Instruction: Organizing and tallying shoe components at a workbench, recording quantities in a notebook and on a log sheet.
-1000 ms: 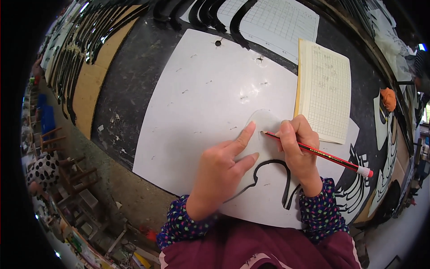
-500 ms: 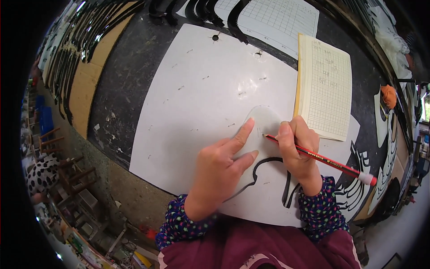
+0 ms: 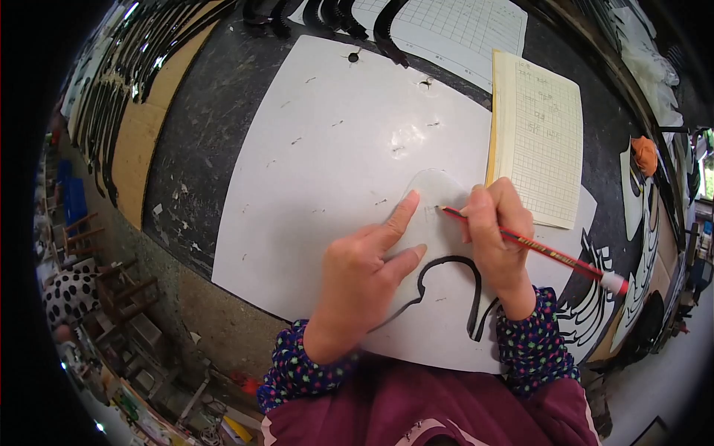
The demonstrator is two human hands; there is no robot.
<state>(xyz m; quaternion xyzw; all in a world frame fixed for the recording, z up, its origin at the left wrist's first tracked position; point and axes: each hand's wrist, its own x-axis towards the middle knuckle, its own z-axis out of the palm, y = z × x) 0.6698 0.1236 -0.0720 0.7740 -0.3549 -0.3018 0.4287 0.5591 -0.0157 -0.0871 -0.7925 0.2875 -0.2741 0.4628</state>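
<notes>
A large white sheet (image 3: 297, 186) lies in front of me on the dark table. On it rests a pale, rounded, see-through piece (image 3: 435, 181), and my left hand (image 3: 364, 267) presses it down with index finger and thumb spread apart. The other fingers of that hand are tucked out of sight. My right hand (image 3: 502, 234) grips a red and black pencil (image 3: 550, 255) with a white and red end. Its tip touches or hovers just over the pale piece, beside faint pencil marks. A black curved strip (image 3: 476, 293) lies below, between my hands.
An open grid-paper notebook (image 3: 539, 156) overlaps the sheet's right side. Behind are another gridded sheet (image 3: 461, 37) and several black curved strips (image 3: 387, 33). More dark strips lie over cardboard (image 3: 137, 156) at left. White cut shapes (image 3: 584, 312) and an orange cloth (image 3: 644, 156) are at right.
My right hand and the pencil tip have moved slightly away from me across the pale piece. The faint marks beside the tip have grown. My left hand stays put.
</notes>
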